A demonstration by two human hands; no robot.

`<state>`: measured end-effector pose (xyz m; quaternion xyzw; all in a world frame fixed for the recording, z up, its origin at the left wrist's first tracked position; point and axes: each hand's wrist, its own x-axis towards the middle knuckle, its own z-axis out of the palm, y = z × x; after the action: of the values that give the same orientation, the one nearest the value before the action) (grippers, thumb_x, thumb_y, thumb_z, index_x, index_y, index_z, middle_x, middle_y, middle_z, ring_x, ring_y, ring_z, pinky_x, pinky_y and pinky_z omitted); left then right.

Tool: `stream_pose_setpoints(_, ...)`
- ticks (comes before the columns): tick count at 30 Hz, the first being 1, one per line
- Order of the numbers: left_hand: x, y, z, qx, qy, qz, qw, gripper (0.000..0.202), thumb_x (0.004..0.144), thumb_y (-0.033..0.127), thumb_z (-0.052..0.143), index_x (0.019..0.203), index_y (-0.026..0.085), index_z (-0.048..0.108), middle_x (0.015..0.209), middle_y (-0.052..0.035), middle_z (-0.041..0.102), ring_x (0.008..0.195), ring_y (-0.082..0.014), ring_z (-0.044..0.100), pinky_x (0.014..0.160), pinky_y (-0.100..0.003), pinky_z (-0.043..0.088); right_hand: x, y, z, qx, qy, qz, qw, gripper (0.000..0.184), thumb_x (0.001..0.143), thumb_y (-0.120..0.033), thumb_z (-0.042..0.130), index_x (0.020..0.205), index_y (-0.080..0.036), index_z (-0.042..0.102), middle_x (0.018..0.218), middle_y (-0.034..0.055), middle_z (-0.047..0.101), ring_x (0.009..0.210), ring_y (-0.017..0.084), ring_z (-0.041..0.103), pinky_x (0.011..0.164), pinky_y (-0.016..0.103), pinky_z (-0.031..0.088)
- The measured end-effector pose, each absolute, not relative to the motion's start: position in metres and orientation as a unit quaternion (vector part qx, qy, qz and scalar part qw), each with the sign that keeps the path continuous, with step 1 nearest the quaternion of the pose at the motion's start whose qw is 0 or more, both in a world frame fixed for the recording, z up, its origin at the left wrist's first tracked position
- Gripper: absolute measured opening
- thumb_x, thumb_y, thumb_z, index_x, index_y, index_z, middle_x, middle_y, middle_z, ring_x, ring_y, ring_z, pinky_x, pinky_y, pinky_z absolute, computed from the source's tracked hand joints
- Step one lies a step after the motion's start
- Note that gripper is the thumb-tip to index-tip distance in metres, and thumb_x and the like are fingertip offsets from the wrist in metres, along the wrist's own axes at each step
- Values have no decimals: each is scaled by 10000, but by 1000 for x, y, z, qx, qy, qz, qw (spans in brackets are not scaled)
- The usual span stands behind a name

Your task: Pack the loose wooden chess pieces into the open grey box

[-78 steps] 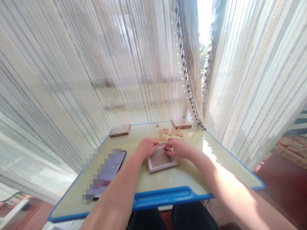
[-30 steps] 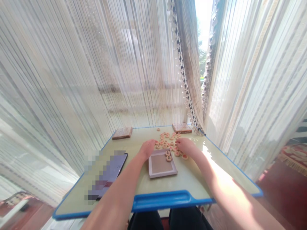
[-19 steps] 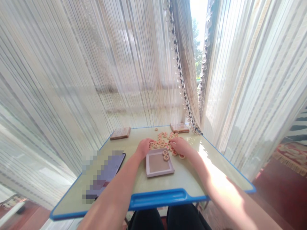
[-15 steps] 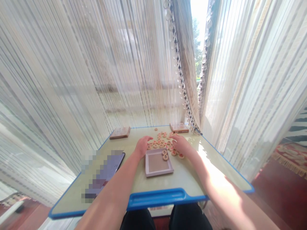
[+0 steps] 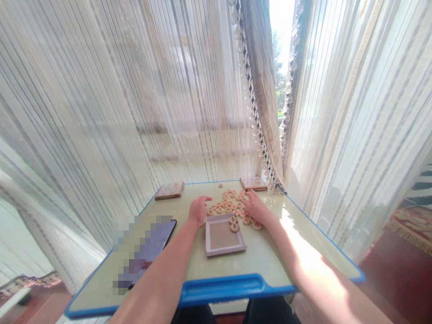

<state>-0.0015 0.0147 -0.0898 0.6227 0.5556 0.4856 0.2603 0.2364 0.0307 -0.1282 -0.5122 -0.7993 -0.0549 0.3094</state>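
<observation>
Several round wooden game pieces (image 5: 232, 198) with red and dark marks lie scattered on a pale green table (image 5: 270, 252) with a blue rim. A shallow white-rimmed tray (image 5: 221, 236) sits in front of them with two pieces (image 5: 233, 223) in its far right corner. My left hand (image 5: 198, 208) rests flat at the tray's far left corner, fingers stretched toward the pile. My right hand (image 5: 256, 208) lies over the right side of the pile, fingers extended onto the pieces. Neither hand visibly holds a piece.
A phone (image 5: 148, 249) lies on the table's left side. Two flat wooden boards lie at the far edge, one left (image 5: 169, 190) and one right (image 5: 253, 182). Sheer striped curtains (image 5: 135, 112) surround the table; a blue groove (image 5: 221, 288) runs along its near edge.
Both hands left the tray and moved out to the scattered pieces, fingers opening. Two pieces now lie in the tray. The camera tilted slightly.
</observation>
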Motion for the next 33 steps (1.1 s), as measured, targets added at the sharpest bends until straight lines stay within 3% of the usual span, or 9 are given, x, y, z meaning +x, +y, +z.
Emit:
stream_pose_setpoints(2, -1, 12, -86, 608, 580, 479, 253, 346, 719, 93, 317, 825, 143, 643, 948, -60, 663, 955, -162, 591, 803, -271, 484, 237, 35, -130, -514, -796, -88, 307, 325, 798, -103, 422, 1023, -139, 654, 1206, 157, 544, 1216, 301, 392, 1007, 457, 321)
stream_pose_setpoints(5, -5, 11, -81, 620, 639, 401, 213, 403, 648, 28, 360, 916, 149, 636, 1001, -55, 653, 942, -175, 597, 792, -267, 478, 236, 40, -133, -470, -834, -107, 268, 320, 829, -112, 399, 1008, -134, 663, 1212, 145, 553, 1244, 286, 376, 1039, 450, 300)
stream_pose_setpoints(11, -22, 3, -71, 668, 715, 120, 167, 605, 575, 23, 514, 1166, 152, 545, 1198, -175, 541, 956, -271, 600, 752, -318, 483, 235, 38, -136, -476, -832, -107, 264, 350, 866, -141, 362, 1114, -112, 607, 1267, 153, 516, 1267, 243, 364, 1024, 411, 348)
stream_pose_setpoints(15, -31, -10, -64, 742, 646, 44, 175, 622, 603, 85, 557, 1195, 276, 532, 1262, -99, 504, 935, -223, 617, 786, -285, 475, 236, 35, -135, -455, -853, -129, 219, 310, 863, -134, 385, 1029, -131, 646, 1308, 147, 480, 1273, 248, 354, 1044, 434, 304)
stream_pose_setpoints(19, -35, -13, -64, 759, 630, 59, 155, 528, 666, 168, 559, 1181, 286, 549, 1240, -72, 532, 977, -202, 598, 833, -267, 453, 234, 33, -130, -469, -860, -73, 190, 326, 886, -172, 364, 1097, -173, 612, 1284, 103, 517, 1229, 227, 415, 985, 396, 366)
stream_pose_setpoints(24, -34, -3, -71, 750, 641, 117, 114, 345, 757, 259, 539, 1090, 213, 619, 1088, -77, 636, 969, -183, 598, 835, -237, 440, 235, 34, -126, -541, -799, -33, 259, 390, 899, -248, 335, 1210, -149, 549, 1285, 125, 516, 1241, 231, 403, 1022, 392, 325)
stream_pose_setpoints(28, -30, 5, -78, 739, 654, 144, 72, 273, 767, 253, 529, 1000, 196, 659, 979, -72, 680, 906, -190, 615, 816, -266, 446, 239, 39, -124, -546, -802, -9, 243, 422, 885, -216, 343, 1274, -142, 487, 1366, 120, 431, 1292, 236, 330, 1043, 410, 286)
stream_pose_setpoints(33, -25, 7, -84, 725, 661, 182, 59, 306, 801, 187, 420, 958, 197, 682, 1016, -78, 674, 973, -196, 593, 864, -288, 426, 239, 28, -113, -575, -771, 80, 261, 419, 875, -207, 314, 1231, -138, 524, 1309, 101, 500, 1206, 189, 444, 1028, 323, 310)
